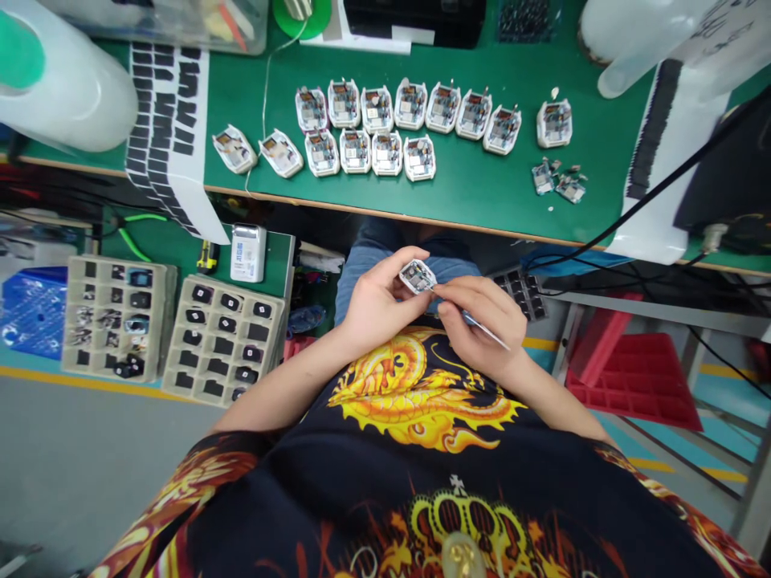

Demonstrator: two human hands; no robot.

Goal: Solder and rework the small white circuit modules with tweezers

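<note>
Here, the left hand (381, 295) clamps a small white rounded electronic case (417, 277) above the blue denim lap (370, 247), near side of the smooth green table (482, 193); the right hand (485, 317) pinches a slim, pale, metallic-looking tool (487, 331), tip at the case's right edge. Bracing both hands together and pressing lightly should spare its insides.

Along the far edge of your worktop (482, 189) you have a clear bin (198, 44), a green spool (322, 20) and a black box (415, 14). A white bottle (78, 96) stands near its left end; beside it, a white sheet (186, 177) with black pieces overhangs the near edge. Lower, on your left, beige compartment trays (206, 339) sit near a white box (246, 261).
</note>
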